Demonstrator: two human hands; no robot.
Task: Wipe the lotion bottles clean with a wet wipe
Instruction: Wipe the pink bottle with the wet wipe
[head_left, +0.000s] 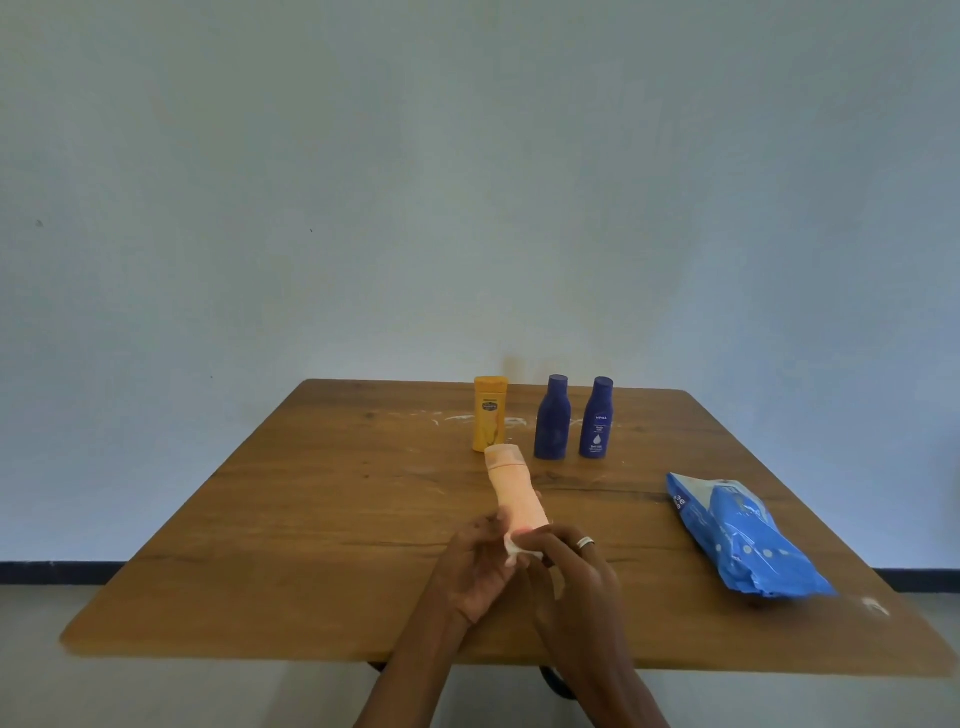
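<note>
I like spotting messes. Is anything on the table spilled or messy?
Yes. White smears streak the wooden table behind the yellow bottle and the two blue bottles, like spilled lotion. Another white smudge sits near the blue wipes pack.

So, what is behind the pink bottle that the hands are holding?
The yellow bottle stands behind the pink bottle; its lower right corner is covered. Farther right stand two blue bottles.

Two bare forearms, no sleeves in view. Left hand: no ring, no watch seen. Right hand: one shiny silver ring on finger, plain band. No gloves. Wrists bare, no bracelet.
</note>
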